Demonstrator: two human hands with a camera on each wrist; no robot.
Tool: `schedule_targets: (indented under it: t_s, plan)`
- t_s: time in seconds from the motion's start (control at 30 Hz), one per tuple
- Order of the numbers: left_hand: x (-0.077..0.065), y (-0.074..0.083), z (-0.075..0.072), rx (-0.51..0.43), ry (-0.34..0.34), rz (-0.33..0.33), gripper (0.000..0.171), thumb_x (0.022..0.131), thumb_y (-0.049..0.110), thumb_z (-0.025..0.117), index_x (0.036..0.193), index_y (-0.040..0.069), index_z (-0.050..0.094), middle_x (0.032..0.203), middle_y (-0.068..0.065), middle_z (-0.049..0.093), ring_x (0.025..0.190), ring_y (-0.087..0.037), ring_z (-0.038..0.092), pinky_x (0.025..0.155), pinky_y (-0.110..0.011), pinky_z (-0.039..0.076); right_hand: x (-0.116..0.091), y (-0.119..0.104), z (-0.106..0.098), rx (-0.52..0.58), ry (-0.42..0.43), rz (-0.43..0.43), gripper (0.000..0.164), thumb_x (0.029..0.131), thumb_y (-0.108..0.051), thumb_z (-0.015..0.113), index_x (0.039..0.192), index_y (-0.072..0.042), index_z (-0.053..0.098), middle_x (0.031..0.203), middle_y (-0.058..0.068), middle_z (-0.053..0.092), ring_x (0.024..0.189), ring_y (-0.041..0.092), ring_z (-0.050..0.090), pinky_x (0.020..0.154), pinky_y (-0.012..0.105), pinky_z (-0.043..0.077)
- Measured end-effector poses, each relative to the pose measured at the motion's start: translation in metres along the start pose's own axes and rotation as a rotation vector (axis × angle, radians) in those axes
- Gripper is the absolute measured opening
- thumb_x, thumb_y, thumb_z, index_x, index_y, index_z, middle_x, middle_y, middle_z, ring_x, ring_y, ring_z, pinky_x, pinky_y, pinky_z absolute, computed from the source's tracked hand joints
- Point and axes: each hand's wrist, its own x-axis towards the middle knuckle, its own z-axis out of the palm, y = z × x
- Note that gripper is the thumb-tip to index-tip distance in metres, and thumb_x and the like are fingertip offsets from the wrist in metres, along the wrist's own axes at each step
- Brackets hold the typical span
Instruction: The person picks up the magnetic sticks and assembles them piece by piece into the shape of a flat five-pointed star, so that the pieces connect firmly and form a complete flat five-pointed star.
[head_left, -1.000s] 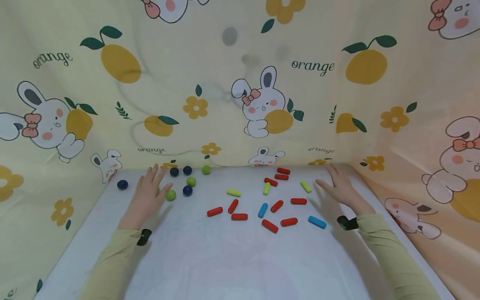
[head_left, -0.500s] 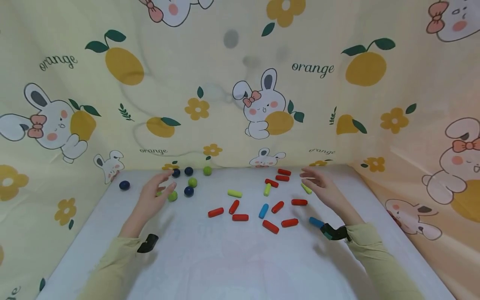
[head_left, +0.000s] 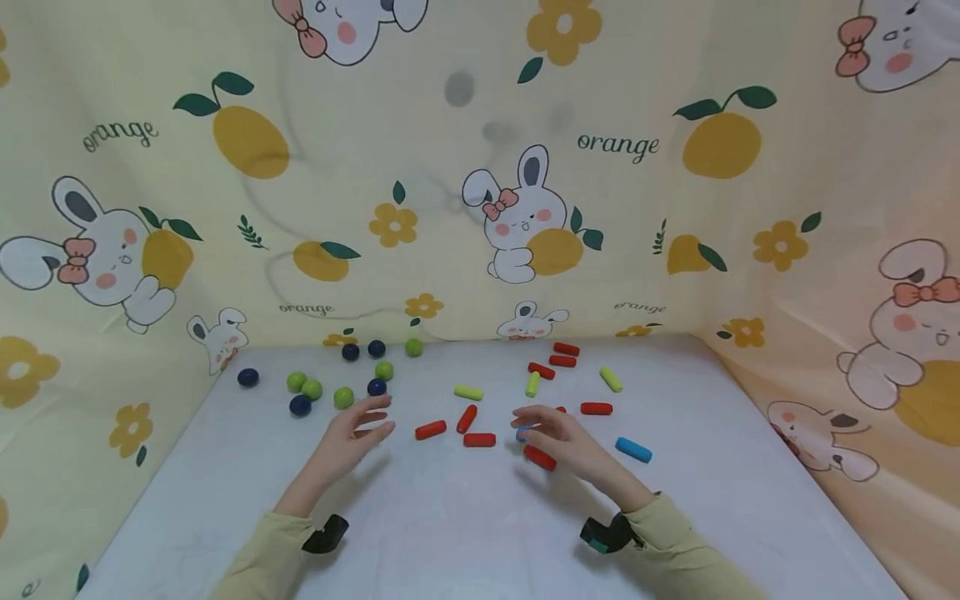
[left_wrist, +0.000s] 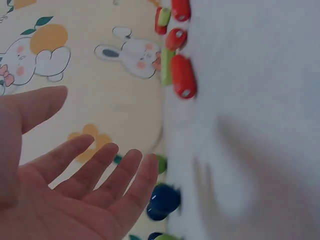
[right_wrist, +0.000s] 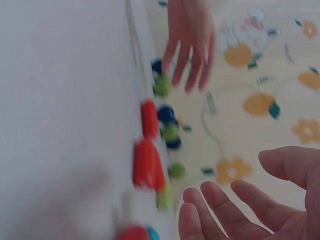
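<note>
My left hand [head_left: 345, 442] hovers over the white table [head_left: 450, 533], fingers loosely extended and holding nothing. Just beyond its fingertips are a dark blue ball [head_left: 377, 387] and a green ball [head_left: 343, 397]. The right hand [head_left: 566, 446], also bare, hangs with relaxed fingers above the short coloured sticks. It partly covers a blue stick [head_left: 522, 433] and overlaps a red stick [head_left: 540, 457] in the head view. Both palms face inward; the left wrist view shows the left fingers [left_wrist: 145, 180] spread apart, and the right wrist view shows the right fingers [right_wrist: 220, 200] slightly bent.
More dark blue balls [head_left: 248, 377] and green balls [head_left: 413, 347] lie at the back left. Several red sticks [head_left: 596, 408], yellow-green sticks [head_left: 468, 392] and another blue stick [head_left: 633, 450] are scattered from centre to right. A patterned cloth [head_left: 420, 275] walls the back and sides.
Both hands have moved inward and back toward the person, from the table's far left and right to nearer its middle. Their fingers have relaxed from more outstretched. Balls and sticks have stayed put.
</note>
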Motion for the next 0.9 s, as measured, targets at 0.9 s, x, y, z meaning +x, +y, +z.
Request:
schedule_targets:
  t_s: [0.9]
  plan:
    - [0.027, -0.019, 0.054, 0.091, 0.046, -0.133, 0.041, 0.081, 0.002, 0.074, 0.119, 0.011, 0.064, 0.115, -0.001, 0.062, 0.103, -0.022, 0.055, 0.088, -0.041, 0.050, 0.053, 0.011, 0.087, 0.004, -0.124, 0.051, 0.041, 0.097, -0.026, 0.057, 0.137, -0.017, 0.049, 0.128, -0.002, 0.056, 0.117, 0.015, 0.051, 0.100, 0.040, 0.042]
